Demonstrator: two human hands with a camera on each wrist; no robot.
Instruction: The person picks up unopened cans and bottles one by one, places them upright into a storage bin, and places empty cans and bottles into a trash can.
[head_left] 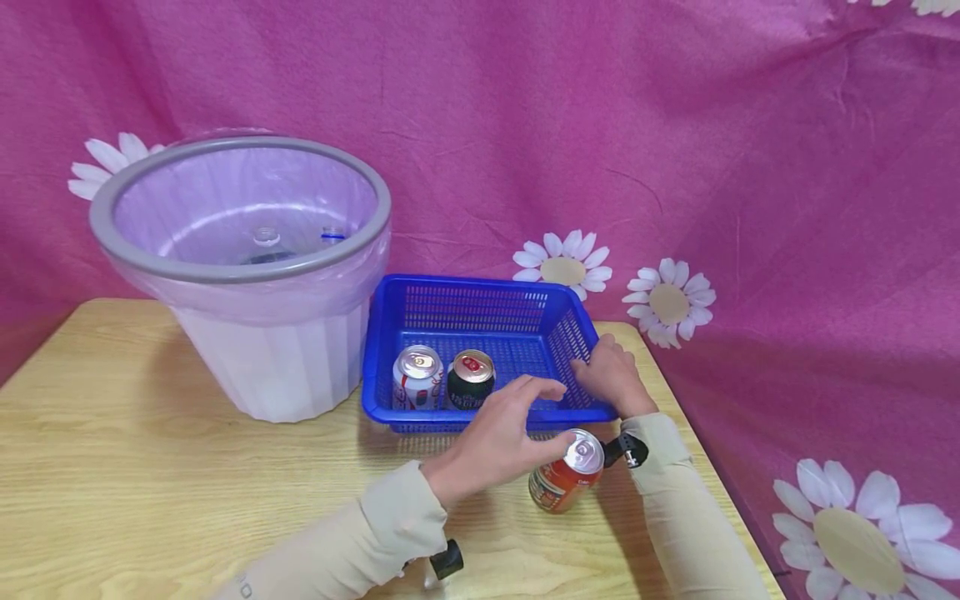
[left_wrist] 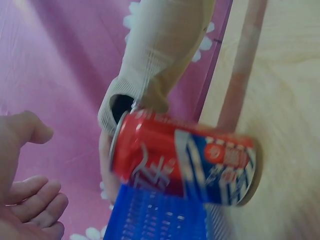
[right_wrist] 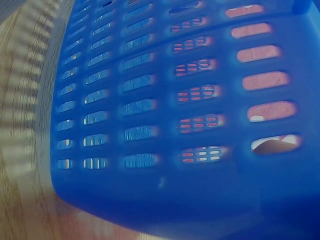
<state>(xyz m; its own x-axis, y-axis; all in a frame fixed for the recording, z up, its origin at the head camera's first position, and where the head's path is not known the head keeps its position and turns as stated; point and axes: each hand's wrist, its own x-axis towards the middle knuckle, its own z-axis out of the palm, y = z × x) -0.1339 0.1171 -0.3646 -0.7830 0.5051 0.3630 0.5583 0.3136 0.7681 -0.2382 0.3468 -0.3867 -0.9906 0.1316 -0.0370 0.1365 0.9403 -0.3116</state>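
My left hand hovers above the near rim of a blue plastic basket, thumb and fingers apart with nothing between them. A red drink can stands upright on the table just in front of the basket, close by the left thumb. In the left wrist view, the red can shows blue and white stripes, and the left hand is apart from it. My right hand grips the basket's right rim; in the right wrist view only the slotted basket wall fills the picture.
Inside the basket, a white can and a dark green can stand at the near left. A white bin with a grey rim and plastic liner stands left of it, holding clear bottles. Pink floral cloth hangs behind the wooden table.
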